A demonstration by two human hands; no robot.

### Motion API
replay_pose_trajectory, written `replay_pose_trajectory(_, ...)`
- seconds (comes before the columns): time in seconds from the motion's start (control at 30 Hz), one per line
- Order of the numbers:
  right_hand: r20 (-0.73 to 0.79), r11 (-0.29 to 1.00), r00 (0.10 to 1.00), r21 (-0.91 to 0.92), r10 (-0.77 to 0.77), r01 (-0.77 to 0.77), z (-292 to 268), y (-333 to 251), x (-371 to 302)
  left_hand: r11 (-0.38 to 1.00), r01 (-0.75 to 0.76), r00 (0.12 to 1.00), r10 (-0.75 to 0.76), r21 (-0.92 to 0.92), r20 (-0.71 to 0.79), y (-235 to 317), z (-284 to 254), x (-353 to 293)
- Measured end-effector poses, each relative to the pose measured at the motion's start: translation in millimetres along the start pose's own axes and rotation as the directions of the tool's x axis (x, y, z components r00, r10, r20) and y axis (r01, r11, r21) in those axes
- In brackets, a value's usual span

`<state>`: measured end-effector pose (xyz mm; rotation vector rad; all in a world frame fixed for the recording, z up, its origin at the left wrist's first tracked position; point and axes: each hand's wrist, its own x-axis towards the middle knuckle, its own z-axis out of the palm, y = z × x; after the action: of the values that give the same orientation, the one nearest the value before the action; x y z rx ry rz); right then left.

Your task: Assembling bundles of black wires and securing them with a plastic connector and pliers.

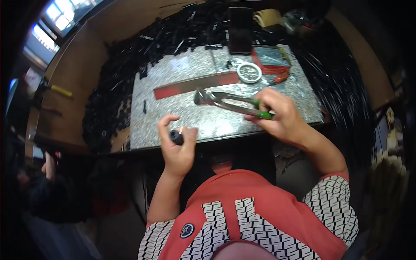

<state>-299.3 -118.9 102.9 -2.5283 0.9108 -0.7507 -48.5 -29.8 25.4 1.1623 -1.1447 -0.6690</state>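
Observation:
My left hand is closed around a short black tube, whose hollow end shows between the fingers, near the front edge of a speckled grey slab. In my right hand are end-cutting pincers with green grips. Their metal head points left over the slab, apart from the tube. Motion blur hides whether the jaws meet. Just beyond the pincers lies a long flat red and grey bar. A round white dish of small shiny bits sits by the bar's right end.
Behind the dish are a red box and a black phone. An orange-handled tool lies beside them. Heaps of black strips surround the slab inside brown side walls. Another person's hand shows at far left.

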Motion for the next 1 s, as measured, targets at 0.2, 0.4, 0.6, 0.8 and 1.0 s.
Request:
replay_pose_trajectory(0.2, -0.252, 0.745, 0.877, -0.647, -0.41, 0.162, -1, -19, 5, 0.991, 0.012, 0.987, 0.01, -0.131, 0.163, 13, 0, -8)
replay_pose_trajectory(0.4, -0.18, 0.663, 0.865, -0.719, -0.469, 0.209, 14, -12, 4, 0.996, 0.005, 0.99, 0.008, -0.093, 0.141, 12, 9, -11)
replay_pose_trajectory(0.6, -0.057, 0.812, 0.944, -0.529, -0.325, 0.247, 9, -16, 1, 0.998, -0.008, 0.997, 0.013, -0.061, 0.078, 10, 14, -11)
replay_pose_trajectory(0.8, -0.156, 0.702, 0.855, -0.651, -0.495, 0.287, 12, -15, -9, 0.997, 0.025, 0.999, -0.026, 0.079, 0.021, 11, 17, -13)
replay_pose_trajectory(1.0, 0.115, 0.885, 0.94, -0.316, -0.321, 0.341, 14, -7, -20, 0.998, 0.013, 0.99, -0.022, 0.068, 0.138, 1, -1, -16)
